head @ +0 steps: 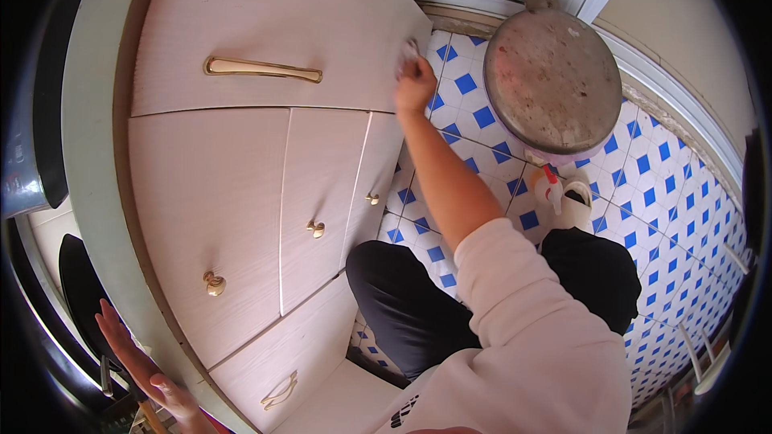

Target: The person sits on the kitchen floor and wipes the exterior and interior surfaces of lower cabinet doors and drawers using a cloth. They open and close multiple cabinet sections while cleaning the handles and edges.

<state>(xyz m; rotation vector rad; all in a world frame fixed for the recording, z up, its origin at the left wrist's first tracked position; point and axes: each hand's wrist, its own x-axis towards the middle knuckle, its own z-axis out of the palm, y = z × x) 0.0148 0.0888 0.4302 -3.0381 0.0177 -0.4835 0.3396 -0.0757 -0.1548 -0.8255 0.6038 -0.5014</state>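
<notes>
My right hand (pixel 416 85) grips a pale, crumpled cloth (pixel 409 53), blurred in the picture. It holds the cloth against the far edge of the large upper cabinet door (pixel 271 18), which has a long gold-rimmed handle (pixel 263 69). My left hand (pixel 146 367) is at the near end of the countertop edge (pixel 99 150), fingers stretched out and thumb apart, with nothing in it. Below the large door are three smaller panels with gold knobs; one knob (pixel 215 284) is nearest to my left hand.
A round bin with a stained lid (pixel 552 81) stands by the door frame. Near my shoe (pixel 576 205) is a spray bottle with a red trigger (pixel 550 178). A black pan (pixel 81 289) sits on the counter side. Blue-and-white tiles (pixel 651 217) cover the floor.
</notes>
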